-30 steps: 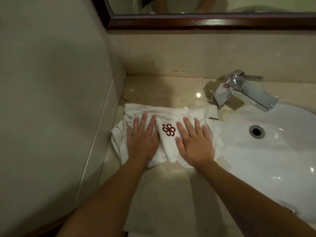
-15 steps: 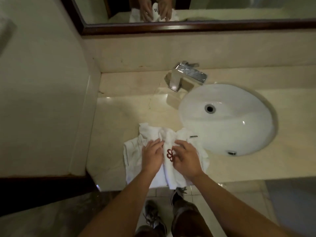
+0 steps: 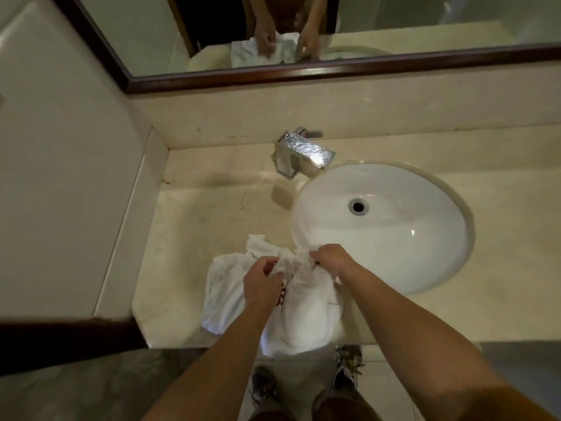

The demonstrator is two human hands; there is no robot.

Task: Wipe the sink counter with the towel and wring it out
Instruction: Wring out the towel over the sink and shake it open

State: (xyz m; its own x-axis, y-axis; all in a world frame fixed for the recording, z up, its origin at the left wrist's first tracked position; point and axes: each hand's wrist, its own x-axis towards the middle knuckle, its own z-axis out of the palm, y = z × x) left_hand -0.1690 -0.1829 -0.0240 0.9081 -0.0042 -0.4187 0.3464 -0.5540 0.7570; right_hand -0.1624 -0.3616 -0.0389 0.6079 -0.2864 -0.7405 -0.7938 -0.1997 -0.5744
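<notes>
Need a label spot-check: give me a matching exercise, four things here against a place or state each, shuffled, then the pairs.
Things:
1. towel
2. faucet
3. basin
4. mirror

Places or states:
A. on the wall above the backsplash
B. chrome, at the back rim of the basin
C. bunched in both hands, on the counter's front edge
D. white oval, empty

Pairs: 1-C, 2-B, 3-D, 4-A

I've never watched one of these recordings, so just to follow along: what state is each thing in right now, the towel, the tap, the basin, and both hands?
towel: bunched, lying on the counter, near edge hanging over the front.
left hand: fingers curled, gripping the towel.
right hand: pinching the towel's gathered top.
faucet: no water visibly running.
sink basin: holds no pooled water, drain open.
</notes>
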